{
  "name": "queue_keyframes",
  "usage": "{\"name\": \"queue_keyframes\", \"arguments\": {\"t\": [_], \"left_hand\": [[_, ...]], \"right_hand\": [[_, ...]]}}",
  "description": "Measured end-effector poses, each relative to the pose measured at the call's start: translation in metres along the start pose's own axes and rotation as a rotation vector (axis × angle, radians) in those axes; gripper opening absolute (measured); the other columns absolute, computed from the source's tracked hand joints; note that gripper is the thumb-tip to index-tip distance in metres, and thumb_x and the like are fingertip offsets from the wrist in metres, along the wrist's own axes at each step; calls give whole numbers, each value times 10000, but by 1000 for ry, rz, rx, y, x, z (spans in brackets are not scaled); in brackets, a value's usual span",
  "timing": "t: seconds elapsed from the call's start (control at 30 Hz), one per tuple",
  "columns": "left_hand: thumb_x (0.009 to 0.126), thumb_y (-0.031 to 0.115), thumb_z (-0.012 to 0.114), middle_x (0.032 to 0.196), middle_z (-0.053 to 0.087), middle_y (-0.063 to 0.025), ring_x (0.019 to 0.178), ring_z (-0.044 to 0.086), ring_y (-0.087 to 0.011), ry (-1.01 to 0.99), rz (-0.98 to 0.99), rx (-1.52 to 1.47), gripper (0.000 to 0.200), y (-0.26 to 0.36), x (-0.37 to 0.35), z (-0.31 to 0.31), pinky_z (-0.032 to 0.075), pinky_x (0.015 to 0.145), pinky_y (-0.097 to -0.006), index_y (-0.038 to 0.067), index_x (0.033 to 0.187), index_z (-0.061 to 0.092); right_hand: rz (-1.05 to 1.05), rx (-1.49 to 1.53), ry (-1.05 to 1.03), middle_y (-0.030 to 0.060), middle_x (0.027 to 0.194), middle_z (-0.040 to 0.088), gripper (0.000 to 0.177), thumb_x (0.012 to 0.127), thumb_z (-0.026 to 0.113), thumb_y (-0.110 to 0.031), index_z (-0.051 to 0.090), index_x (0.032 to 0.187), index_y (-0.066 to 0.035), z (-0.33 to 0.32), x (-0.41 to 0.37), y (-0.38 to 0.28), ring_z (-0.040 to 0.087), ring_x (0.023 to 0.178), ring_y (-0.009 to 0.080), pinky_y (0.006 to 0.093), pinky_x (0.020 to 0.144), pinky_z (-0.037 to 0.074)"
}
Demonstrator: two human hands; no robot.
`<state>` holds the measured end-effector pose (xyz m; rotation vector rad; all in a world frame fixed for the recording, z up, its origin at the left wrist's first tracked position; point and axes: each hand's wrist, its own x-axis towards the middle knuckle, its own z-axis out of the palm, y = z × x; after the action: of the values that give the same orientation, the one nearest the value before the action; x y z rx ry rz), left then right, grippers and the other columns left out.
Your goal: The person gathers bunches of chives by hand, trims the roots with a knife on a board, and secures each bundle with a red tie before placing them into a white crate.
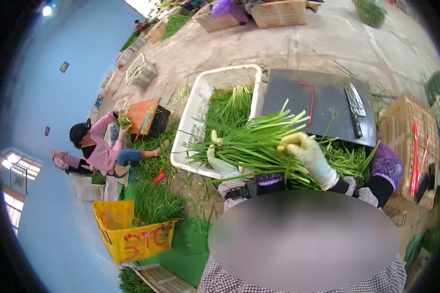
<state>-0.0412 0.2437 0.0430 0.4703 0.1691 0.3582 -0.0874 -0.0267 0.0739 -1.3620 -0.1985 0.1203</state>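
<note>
A loose bundle of garlic chives (259, 136) lies across my lap, pale cut ends up and to the right. My left hand (223, 163), in a whitish glove, is wrapped round its leafy end from below. My right hand (310, 158), gloved too, is closed at the stalk side, its bent fingertips on the chives; exactly which stalks it pinches is hard to make out. In front of me stands a white basket (188, 122) with more chives in it. A dark board (288, 90) to its right bears a knife (357, 115) and a red strip (311, 100).
More chives (347, 158) lie under the board's near edge. A wooden-coloured crate (401, 127) with red strips (415, 156) stands at the right. At the left are a yellow basket (142, 239) and a seated person (105, 134) beside an orange board (143, 115).
</note>
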Motion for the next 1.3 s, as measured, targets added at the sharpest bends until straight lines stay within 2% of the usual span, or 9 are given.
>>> {"name": "queue_keyframes", "arguments": {"t": [0.13,0.23,0.6,0.77,0.83,1.0,1.2,1.27,1.3], "left_hand": [[1059,405,475,1135,686,22,1005,667,-227,105,-158,97,497,14,-8,18,604,878,-411,150,1453,640],[1060,483,585,892,573,68,883,611,-173,-369,-328,-89,408,23,-12,23,590,816,-413,152,1290,649],[1071,376,612,944,644,54,902,624,-128,-232,-168,9,596,12,-6,22,598,888,-379,167,1611,469],[1055,387,627,838,623,100,788,621,-92,-36,-113,138,231,9,-1,31,562,760,-285,222,896,650],[1057,395,620,823,623,109,774,623,-83,109,-121,164,219,3,-12,50,565,741,-285,233,916,663],[1064,422,594,825,676,147,724,642,-60,354,-133,71,202,-2,3,11,603,716,-305,273,993,710],[980,606,596,1138,736,-63,1015,704,-284,229,-191,100,430,-6,25,-67,624,864,-485,212,1129,678],[970,614,589,1185,730,-75,1043,698,-287,284,-134,132,455,-13,16,-49,617,888,-488,206,1153,673],[966,613,587,1186,729,-74,1047,695,-285,324,-91,167,458,-15,14,-45,613,887,-486,205,1156,672]], "right_hand": [[107,-167,-89,85,1086,711,165,1051,602,-53,655,1189,20,4,10,2,728,935,143,282,866,566],[137,-299,-119,75,1042,684,152,1051,602,-49,661,1170,24,3,6,-5,689,814,122,276,773,556],[47,-464,-116,60,933,653,165,1023,621,-73,716,1142,-8,-14,10,-1,657,694,125,309,682,540],[-26,-444,-1,86,1042,665,195,1013,645,-68,694,1194,-16,-28,-2,20,661,841,181,318,795,544],[-135,-480,122,112,1099,703,202,1013,627,-65,687,1199,-13,-36,-11,22,657,1049,255,347,990,513],[46,-402,490,91,1092,729,282,1041,484,-106,730,1141,-10,-77,-74,21,651,953,169,298,894,530],[465,-303,-275,82,1258,736,436,1070,620,-372,714,1318,-27,-61,-110,55,680,1128,200,351,1055,530],[174,-156,-238,59,1172,725,483,1053,655,-370,667,1393,-27,-38,-95,73,670,964,161,332,888,570],[454,37,-166,9,991,656,429,1062,659,-312,668,1346,9,-22,-85,23,551,756,87,249,682,488]]}}
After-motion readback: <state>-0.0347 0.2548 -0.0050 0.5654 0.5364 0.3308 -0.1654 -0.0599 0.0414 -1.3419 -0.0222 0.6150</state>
